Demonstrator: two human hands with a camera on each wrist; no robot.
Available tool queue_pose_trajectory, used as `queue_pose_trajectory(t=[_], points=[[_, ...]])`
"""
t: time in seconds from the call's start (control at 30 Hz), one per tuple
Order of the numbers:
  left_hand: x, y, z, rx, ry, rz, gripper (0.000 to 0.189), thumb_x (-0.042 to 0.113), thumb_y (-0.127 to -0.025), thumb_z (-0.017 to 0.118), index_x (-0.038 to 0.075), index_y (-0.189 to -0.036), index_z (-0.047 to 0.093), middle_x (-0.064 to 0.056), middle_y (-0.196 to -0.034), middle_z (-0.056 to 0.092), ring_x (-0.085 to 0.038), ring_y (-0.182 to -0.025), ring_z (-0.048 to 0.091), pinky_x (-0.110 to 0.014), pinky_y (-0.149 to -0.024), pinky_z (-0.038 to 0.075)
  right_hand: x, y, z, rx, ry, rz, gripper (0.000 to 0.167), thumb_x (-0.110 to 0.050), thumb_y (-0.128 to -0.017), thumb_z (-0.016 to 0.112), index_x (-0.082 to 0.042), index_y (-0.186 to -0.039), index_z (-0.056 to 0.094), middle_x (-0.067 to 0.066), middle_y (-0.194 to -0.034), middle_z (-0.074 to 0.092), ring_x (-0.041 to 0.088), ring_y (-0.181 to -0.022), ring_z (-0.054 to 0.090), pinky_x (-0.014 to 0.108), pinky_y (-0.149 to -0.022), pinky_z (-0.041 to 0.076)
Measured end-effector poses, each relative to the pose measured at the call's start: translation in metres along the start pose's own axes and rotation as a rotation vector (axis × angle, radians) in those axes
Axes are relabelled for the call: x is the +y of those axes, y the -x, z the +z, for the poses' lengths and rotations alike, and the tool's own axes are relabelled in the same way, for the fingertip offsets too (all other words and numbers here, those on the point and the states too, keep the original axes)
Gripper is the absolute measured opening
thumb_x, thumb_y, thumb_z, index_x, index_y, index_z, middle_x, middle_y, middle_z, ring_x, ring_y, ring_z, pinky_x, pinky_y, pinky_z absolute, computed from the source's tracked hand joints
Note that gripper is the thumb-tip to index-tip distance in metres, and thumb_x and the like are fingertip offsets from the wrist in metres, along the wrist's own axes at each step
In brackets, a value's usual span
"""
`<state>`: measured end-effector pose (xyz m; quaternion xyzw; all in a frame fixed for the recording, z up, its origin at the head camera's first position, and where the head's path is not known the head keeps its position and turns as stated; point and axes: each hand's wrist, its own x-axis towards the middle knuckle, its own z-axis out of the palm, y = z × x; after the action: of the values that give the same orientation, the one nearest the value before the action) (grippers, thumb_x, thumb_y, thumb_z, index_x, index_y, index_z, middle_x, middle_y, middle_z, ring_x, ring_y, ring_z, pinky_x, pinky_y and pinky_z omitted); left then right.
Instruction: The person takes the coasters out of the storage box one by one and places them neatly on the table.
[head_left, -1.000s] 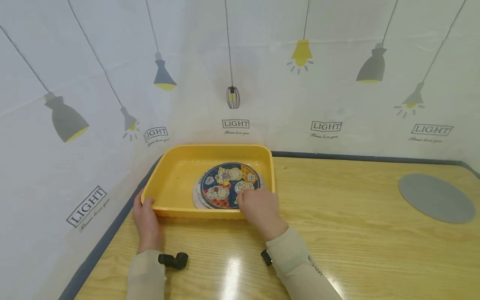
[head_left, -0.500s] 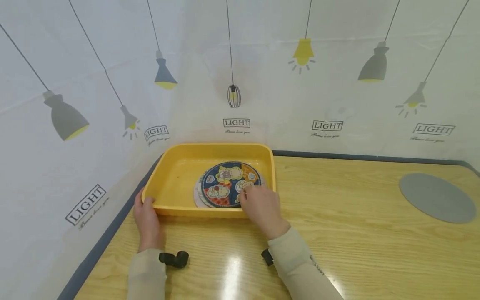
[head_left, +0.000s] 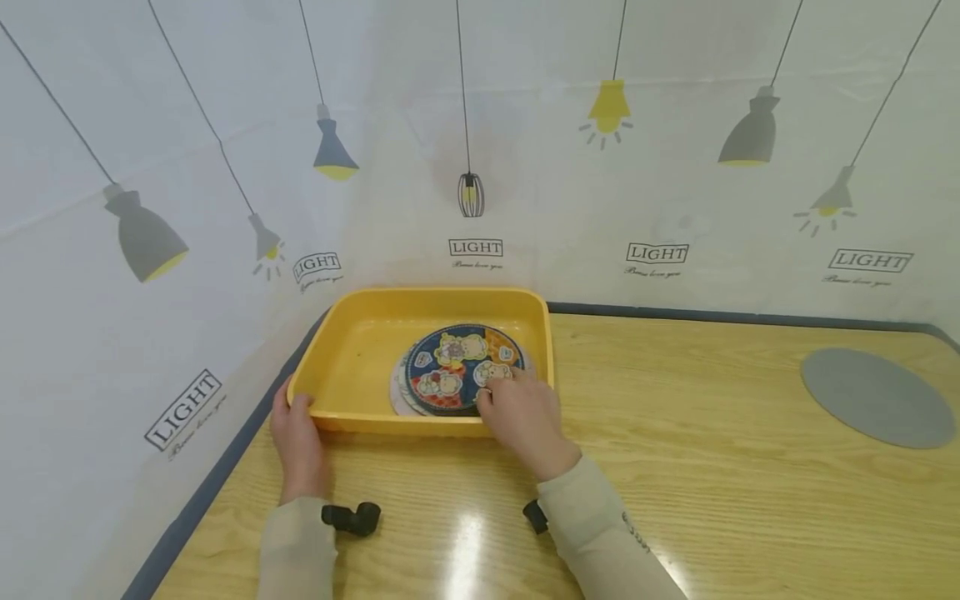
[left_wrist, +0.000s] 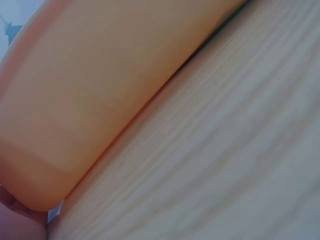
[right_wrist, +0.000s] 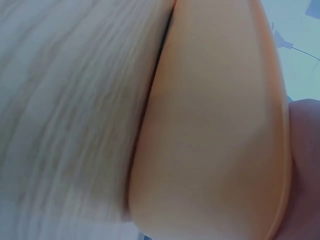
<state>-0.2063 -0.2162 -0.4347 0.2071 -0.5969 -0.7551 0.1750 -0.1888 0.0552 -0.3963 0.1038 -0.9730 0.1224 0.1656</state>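
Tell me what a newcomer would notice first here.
Probably the yellow rectangular tray on the pale wooden table, gripped at its near left corner by the left hand. Inside, toward its right, lies a round blue, red and orange cartoon disc, partly hidden by the right hand. On the table's far right lies a flat grey oval mat.

Tray's on the left part of the table, pretty much up against the wall behind it. Inside it, a stack of mats lies over toward the right. Left hand is at the tray's front left corner, right hand crosses the front edge by the stack's near right side. Another mat lies far right on the table, well apart from the tray.
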Motion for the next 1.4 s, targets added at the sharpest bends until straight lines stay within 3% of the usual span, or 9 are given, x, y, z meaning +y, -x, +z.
queue_pose_trajectory(t=[0.23,0.4,0.5,0.67,0.8,0.97,1.23,1.33,1.4], points=[[-0.001,-0.001,0.0,0.003,0.017,0.007,0.047,0.014,-0.087,0.035,0.021,-0.133,0.039,0.002,-0.132,0.038,-0.017,-0.115,0.041,-0.029,-0.093,0.032,0.0,0.0,0.0,-0.002,0.025,-0.028,0.026,-0.032,-0.084,0.052,-0.012,-0.077,0.067,0.003,-0.076,0.064,0.022,-0.079,0.055,0.036,-0.054,0.044],[0.0,-0.001,0.001,0.001,0.031,-0.009,0.047,0.014,-0.087,0.035,0.021,-0.134,0.038,0.002,-0.132,0.037,-0.017,-0.116,0.04,-0.029,-0.095,0.032,0.0,-0.001,-0.001,-0.055,-0.004,-0.01,0.029,-0.029,-0.085,0.05,-0.017,-0.06,0.061,0.001,-0.081,0.068,0.026,-0.097,0.056,0.04,-0.064,0.048],[0.001,-0.001,0.001,0.004,0.03,-0.012,0.047,0.014,-0.087,0.034,0.02,-0.134,0.037,0.002,-0.133,0.037,-0.016,-0.116,0.04,-0.029,-0.095,0.032,0.0,-0.002,-0.002,-0.088,-0.01,0.004,0.03,-0.028,-0.085,0.048,-0.019,-0.058,0.058,-0.001,-0.083,0.068,0.026,-0.103,0.055,0.042,-0.07,0.047],[0.001,-0.001,0.001,0.008,0.03,-0.01,0.047,0.013,-0.087,0.034,0.02,-0.133,0.038,0.002,-0.132,0.038,-0.016,-0.116,0.04,-0.03,-0.096,0.031,-0.001,-0.002,-0.002,-0.057,-0.042,0.026,0.021,-0.026,-0.083,0.05,-0.016,-0.083,0.069,0.001,-0.083,0.066,0.021,-0.08,0.059,0.037,-0.056,0.046],[0.001,0.0,0.001,0.008,0.016,-0.01,0.047,0.013,-0.087,0.034,0.019,-0.134,0.037,0.002,-0.133,0.038,-0.016,-0.117,0.04,-0.03,-0.096,0.031,0.001,-0.003,-0.002,0.013,-0.084,0.035,0.027,-0.021,-0.08,0.056,-0.014,-0.103,0.067,0.004,-0.088,0.065,0.019,-0.068,0.058,0.033,-0.047,0.042],[0.003,0.0,0.002,0.001,0.011,-0.006,0.047,0.013,-0.088,0.034,0.018,-0.134,0.037,0.001,-0.134,0.037,-0.016,-0.117,0.039,-0.03,-0.097,0.03,0.003,-0.004,-0.001,0.06,-0.135,0.047,0.03,-0.013,-0.075,0.061,-0.017,-0.105,0.067,0.001,-0.094,0.066,0.017,-0.072,0.059,0.031,-0.046,0.041],[0.003,0.001,0.002,0.001,0.009,-0.017,0.049,0.012,-0.086,0.034,0.02,-0.134,0.038,0.002,-0.133,0.038,-0.016,-0.115,0.04,-0.029,-0.095,0.031,0.007,-0.005,0.006,0.169,-0.157,0.043,0.029,-0.012,-0.075,0.06,-0.019,-0.101,0.068,0.004,-0.108,0.061,0.018,-0.099,0.055,0.028,-0.04,0.039],[0.002,0.002,0.002,-0.003,-0.004,-0.02,0.049,0.012,-0.086,0.034,0.021,-0.134,0.038,0.003,-0.133,0.038,-0.016,-0.115,0.04,-0.029,-0.094,0.031,0.007,-0.005,0.008,0.176,-0.137,0.037,0.028,-0.015,-0.076,0.061,-0.019,-0.103,0.067,0.001,-0.105,0.063,0.018,-0.098,0.055,0.028,-0.037,0.037],[0.002,0.001,0.002,-0.001,-0.003,-0.022,0.049,0.012,-0.086,0.034,0.021,-0.134,0.038,0.003,-0.133,0.037,-0.016,-0.115,0.039,-0.029,-0.095,0.031,0.007,-0.005,0.009,0.156,-0.117,0.038,0.027,-0.019,-0.078,0.06,-0.019,-0.104,0.066,-0.002,-0.1,0.064,0.017,-0.089,0.056,0.028,-0.038,0.037]])
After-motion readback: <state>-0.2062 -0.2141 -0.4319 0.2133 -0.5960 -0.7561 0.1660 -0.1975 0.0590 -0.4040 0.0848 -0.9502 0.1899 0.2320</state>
